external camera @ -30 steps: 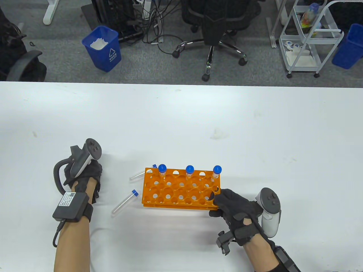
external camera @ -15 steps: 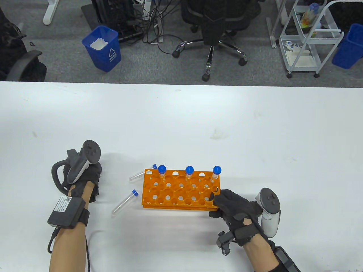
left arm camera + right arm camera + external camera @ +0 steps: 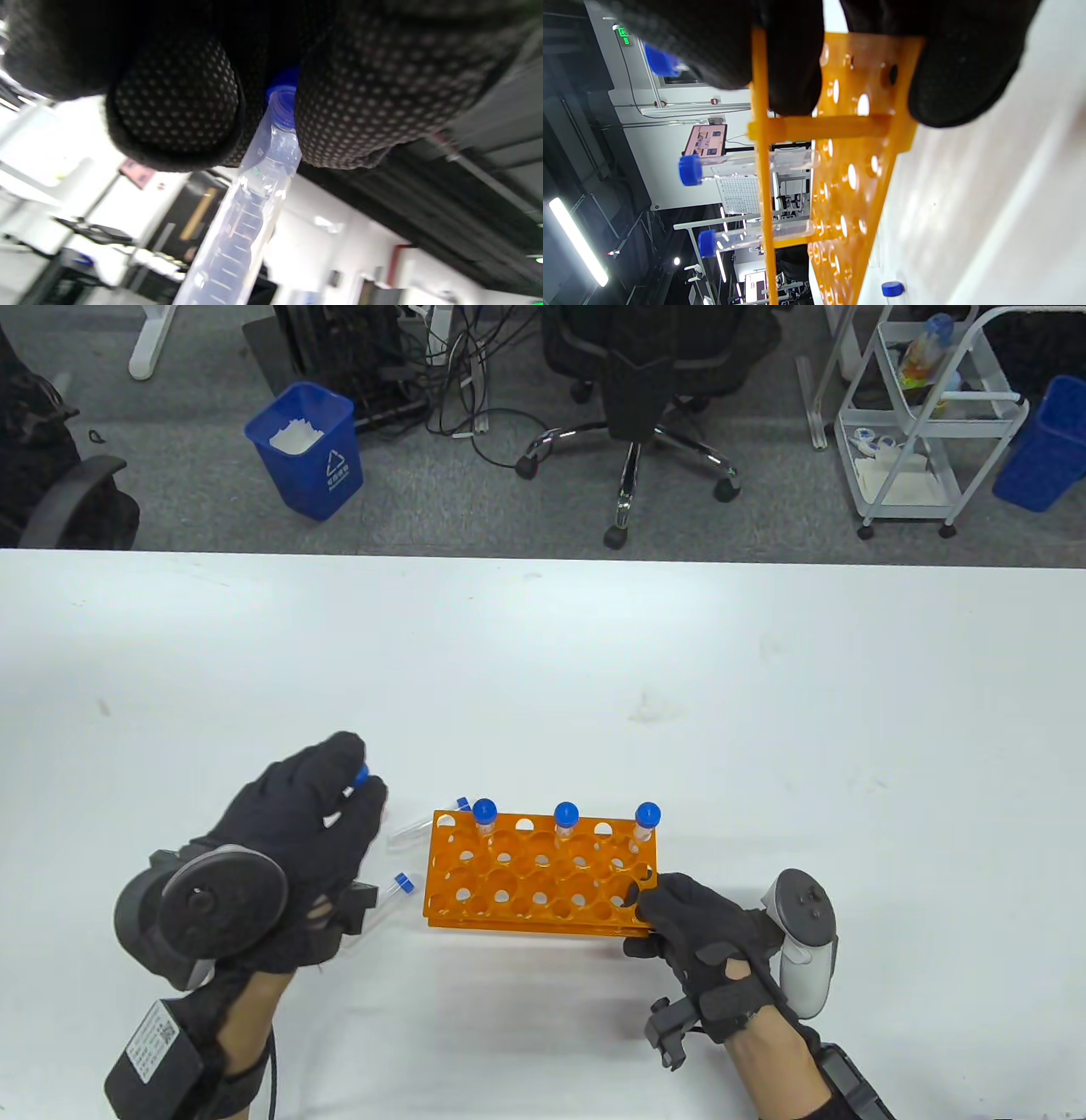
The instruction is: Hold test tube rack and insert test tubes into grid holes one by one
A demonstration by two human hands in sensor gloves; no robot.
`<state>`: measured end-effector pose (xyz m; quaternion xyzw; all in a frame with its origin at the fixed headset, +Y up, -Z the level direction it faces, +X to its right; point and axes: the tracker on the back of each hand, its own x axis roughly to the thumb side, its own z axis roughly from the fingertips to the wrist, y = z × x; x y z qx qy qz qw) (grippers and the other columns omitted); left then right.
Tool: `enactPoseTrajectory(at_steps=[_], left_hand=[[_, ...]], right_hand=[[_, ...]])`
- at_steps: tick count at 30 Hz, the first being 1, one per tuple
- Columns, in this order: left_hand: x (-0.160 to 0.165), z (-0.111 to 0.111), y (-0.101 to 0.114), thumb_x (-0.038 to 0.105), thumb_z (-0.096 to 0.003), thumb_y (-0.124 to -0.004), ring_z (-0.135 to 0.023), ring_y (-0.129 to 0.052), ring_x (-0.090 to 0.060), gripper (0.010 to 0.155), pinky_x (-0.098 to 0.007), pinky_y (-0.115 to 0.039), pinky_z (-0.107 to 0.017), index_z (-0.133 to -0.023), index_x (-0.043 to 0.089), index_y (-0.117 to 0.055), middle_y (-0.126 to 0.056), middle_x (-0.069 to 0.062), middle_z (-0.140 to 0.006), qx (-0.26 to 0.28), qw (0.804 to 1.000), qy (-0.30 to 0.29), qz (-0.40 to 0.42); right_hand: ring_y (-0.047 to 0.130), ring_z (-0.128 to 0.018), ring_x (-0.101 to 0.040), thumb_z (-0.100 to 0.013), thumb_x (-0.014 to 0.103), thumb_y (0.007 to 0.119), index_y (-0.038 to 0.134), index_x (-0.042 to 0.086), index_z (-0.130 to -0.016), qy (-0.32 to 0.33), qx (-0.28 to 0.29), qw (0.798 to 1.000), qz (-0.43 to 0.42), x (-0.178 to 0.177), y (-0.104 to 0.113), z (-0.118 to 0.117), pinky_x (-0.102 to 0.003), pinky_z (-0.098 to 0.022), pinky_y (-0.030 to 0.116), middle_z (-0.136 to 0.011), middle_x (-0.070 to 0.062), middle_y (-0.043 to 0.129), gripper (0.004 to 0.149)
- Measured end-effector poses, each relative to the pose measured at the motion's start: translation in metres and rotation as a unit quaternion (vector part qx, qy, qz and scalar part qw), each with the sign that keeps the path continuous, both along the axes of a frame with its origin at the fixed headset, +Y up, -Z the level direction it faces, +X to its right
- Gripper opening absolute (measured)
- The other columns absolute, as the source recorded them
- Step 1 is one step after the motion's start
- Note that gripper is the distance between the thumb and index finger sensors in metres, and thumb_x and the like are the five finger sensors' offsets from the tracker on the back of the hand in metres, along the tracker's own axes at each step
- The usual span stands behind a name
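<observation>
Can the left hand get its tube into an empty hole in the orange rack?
Probably yes. The left hand holds a tube just left of the orange rack, nothing lies between, and many holes stay empty. The right hand holds the rack's far corner.

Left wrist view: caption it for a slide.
Gloved left hand pinches a blue-capped test tube near its cap, ready for the rack.

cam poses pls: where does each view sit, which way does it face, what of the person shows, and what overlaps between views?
Table view: overhead, looking down; both hands, left hand, right hand, at the orange rack.
Left wrist view: under the fingers, tilted up toward the ceiling; they pinch a blue-capped tube.
Right wrist view: on its side; fingers grip the rack's end.
Shared: rack and its standing tubes, table and right wrist views.
</observation>
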<state>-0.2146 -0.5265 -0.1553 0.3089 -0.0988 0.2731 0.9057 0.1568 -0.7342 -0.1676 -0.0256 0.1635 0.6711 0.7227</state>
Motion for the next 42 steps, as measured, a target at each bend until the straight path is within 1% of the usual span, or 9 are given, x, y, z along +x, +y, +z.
enactPoseTrajectory(at_steps=[5,15,17,19,21,23,25,27,42], left_hand=[[0.056,0.016,-0.011,0.039,-0.0251,-0.108,-0.019,-0.114,-0.023,0.046,-0.035,-0.096,-0.016,-0.068,0.025,-0.098,-0.110,-0.006,-0.060,-0.001,0.996,-0.090,0.014],[0.131,0.021,-0.049,0.041,-0.0238,-0.108,-0.010,-0.115,-0.021,0.045,-0.033,-0.096,-0.009,-0.065,0.024,-0.100,-0.113,-0.005,-0.055,0.000,0.989,-0.132,-0.064],[0.137,0.022,-0.053,0.041,-0.0237,-0.108,-0.010,-0.115,-0.021,0.046,-0.033,-0.096,-0.009,-0.065,0.024,-0.100,-0.113,-0.013,-0.054,0.004,0.988,-0.133,-0.076],[0.142,0.023,-0.056,0.042,-0.0238,-0.108,-0.010,-0.114,-0.021,0.046,-0.033,-0.096,-0.010,-0.065,0.023,-0.100,-0.113,-0.005,-0.054,0.009,0.987,-0.131,-0.094],[0.146,0.023,-0.058,0.042,-0.0239,-0.108,-0.010,-0.114,-0.021,0.046,-0.033,-0.096,-0.010,-0.065,0.023,-0.100,-0.113,-0.014,-0.053,0.008,0.986,-0.131,-0.106],[0.151,0.024,-0.062,0.042,-0.0238,-0.108,-0.010,-0.114,-0.021,0.046,-0.033,-0.096,-0.009,-0.065,0.023,-0.100,-0.113,-0.006,-0.054,0.010,0.983,-0.131,-0.126],[0.155,0.025,-0.064,0.043,-0.0236,-0.108,-0.010,-0.114,-0.021,0.047,-0.033,-0.096,-0.009,-0.065,0.022,-0.101,-0.113,-0.013,-0.053,0.011,0.981,-0.131,-0.146],[0.159,0.025,-0.067,0.042,-0.0237,-0.108,-0.010,-0.114,-0.021,0.047,-0.033,-0.096,-0.010,-0.065,0.022,-0.100,-0.113,-0.005,-0.054,0.009,0.978,-0.133,-0.162],[0.174,0.034,-0.078,0.041,-0.0241,-0.107,-0.014,-0.113,-0.022,0.048,-0.034,-0.095,-0.013,-0.068,0.023,-0.099,-0.111,-0.011,-0.056,0.025,0.966,-0.131,-0.222]], right_hand=[[0.079,-0.071,-0.061,-0.043,0.033,0.078,0.083,0.001,-0.072,-0.001,0.001,1.000,0.001,0.000,0.000,0.000,-0.064,-0.042,0.084,-0.097,-0.046,0.057,0.043],[0.080,-0.070,-0.061,-0.043,0.033,0.078,0.083,0.001,-0.072,0.001,0.003,1.000,-0.001,0.000,0.000,0.001,-0.063,-0.042,0.084,-0.096,-0.046,0.057,0.043],[0.080,-0.070,-0.061,-0.043,0.033,0.078,0.083,0.001,-0.072,0.002,0.003,1.000,-0.002,0.000,0.000,0.001,-0.063,-0.041,0.084,-0.096,-0.046,0.057,0.043],[0.080,-0.070,-0.061,-0.043,0.033,0.078,0.083,0.001,-0.072,0.003,0.004,1.000,-0.002,0.000,0.000,0.001,-0.063,-0.042,0.084,-0.096,-0.046,0.057,0.043],[0.080,-0.070,-0.061,-0.043,0.033,0.078,0.083,0.001,-0.072,0.002,0.004,1.000,-0.003,0.001,0.000,0.001,-0.063,-0.042,0.084,-0.096,-0.046,0.057,0.043],[0.080,-0.070,-0.061,-0.043,0.033,0.078,0.083,0.001,-0.072,0.001,0.005,1.000,-0.006,0.001,0.000,0.001,-0.063,-0.042,0.084,-0.096,-0.046,0.057,0.043],[0.080,-0.070,-0.061,-0.043,0.033,0.078,0.083,0.001,-0.072,0.000,0.006,1.000,-0.007,0.001,0.000,0.001,-0.063,-0.042,0.084,-0.096,-0.046,0.057,0.043],[0.080,-0.070,-0.061,-0.043,0.033,0.078,0.083,0.001,-0.072,0.000,0.006,1.000,-0.008,0.002,0.000,0.001,-0.063,-0.042,0.084,-0.096,-0.046,0.057,0.043],[0.080,-0.069,-0.061,-0.043,0.032,0.078,0.084,0.000,-0.071,-0.004,0.005,1.000,-0.025,0.005,0.001,0.002,-0.064,-0.041,0.084,-0.095,-0.047,0.058,0.043]])
